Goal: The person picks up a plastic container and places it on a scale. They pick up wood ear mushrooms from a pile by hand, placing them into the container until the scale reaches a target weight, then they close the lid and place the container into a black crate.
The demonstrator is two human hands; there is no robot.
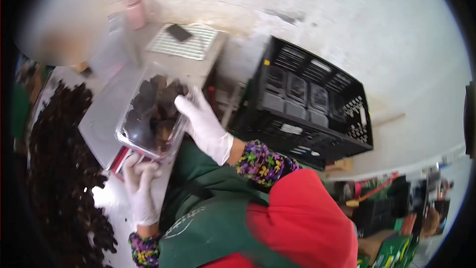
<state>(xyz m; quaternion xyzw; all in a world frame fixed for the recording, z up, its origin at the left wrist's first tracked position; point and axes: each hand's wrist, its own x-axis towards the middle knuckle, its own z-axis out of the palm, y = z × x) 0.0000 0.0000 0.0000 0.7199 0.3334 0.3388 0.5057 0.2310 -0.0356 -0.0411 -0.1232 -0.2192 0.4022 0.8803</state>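
By the grey surface's (pixel 196 69) edge nearest the person, the white-gloved right hand's (pixel 206 131) fingers grip a clear rectangular plastic box (pixel 139 149) of dark brown pieces (pixel 141 126), presumably steadying it, while the white-gloved left hand's (pixel 141 183) fingers curl below its corner, their hold unclear.

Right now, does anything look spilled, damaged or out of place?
Only the wall looks slightly off: a grey, rough-looking patch near the crate breaks its pale surface, perhaps damage. The dark pile spreads loosely on the table, but seems heaped rather than spilled.
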